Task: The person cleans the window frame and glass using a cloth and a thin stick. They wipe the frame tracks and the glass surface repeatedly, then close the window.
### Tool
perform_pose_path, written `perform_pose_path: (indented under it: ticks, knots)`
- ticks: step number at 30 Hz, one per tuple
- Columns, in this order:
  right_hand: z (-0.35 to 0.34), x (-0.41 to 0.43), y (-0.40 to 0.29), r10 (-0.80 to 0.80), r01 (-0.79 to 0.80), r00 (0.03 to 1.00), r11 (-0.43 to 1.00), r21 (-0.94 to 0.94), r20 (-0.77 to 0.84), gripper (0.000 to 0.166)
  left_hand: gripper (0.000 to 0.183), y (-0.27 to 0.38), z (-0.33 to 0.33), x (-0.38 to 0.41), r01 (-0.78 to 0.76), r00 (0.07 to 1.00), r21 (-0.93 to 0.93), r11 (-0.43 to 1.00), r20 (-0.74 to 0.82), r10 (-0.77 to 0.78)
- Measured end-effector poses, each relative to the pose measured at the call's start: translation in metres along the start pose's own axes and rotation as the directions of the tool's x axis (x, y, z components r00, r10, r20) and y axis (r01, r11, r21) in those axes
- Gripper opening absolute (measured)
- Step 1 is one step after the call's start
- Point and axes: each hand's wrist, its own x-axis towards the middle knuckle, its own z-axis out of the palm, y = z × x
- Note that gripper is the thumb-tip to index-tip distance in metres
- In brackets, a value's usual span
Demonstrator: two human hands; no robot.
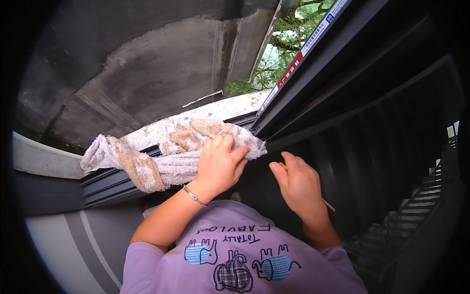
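A worn white and tan terry cloth [180, 163] lies twisted and bunched along the dark metal window track [106, 185]. My left hand [220, 165] grips the cloth near its right end, thumb and forefinger pinching it. To the right, my right hand [297, 180] is closed around a thin wooden stick [328, 205]; a yellowish part shows between thumb and forefinger, and the other end sticks out behind the wrist. The stick's tip is too small to make out. My right hand is apart from the cloth.
A dark window sash frame [315, 55] with a printed sticker strip rises to the upper right. Beyond the track runs a rough white outer ledge [249, 103], with a grey stained surface [165, 66] outside it. Tree branches show outside. Dark panels stand on the right.
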Motion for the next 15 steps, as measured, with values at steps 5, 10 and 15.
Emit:
perform_pose_path:
  ticks: [5,10,15]
  knots:
    - [0.008,0.011,0.002,-0.035,-0.042,0.988,0.872,0.487,0.148,0.024,0.05,0.009,-0.016,-0.001,-0.081,0.984,-0.093,0.992,-0.168,0.065]
    - [0.027,0.006,0.005,-0.213,0.13,0.957,0.922,0.366,0.198,0.016,0.034,0.032,-0.022,-0.014,-0.007,0.997,-0.679,0.734,-0.058,-0.044]
    - [0.016,-0.004,-0.002,-0.062,-0.068,0.95,0.915,0.398,0.306,0.018,0.006,0.03,-0.012,-0.023,-0.039,0.965,-0.626,0.779,-0.227,-0.134]
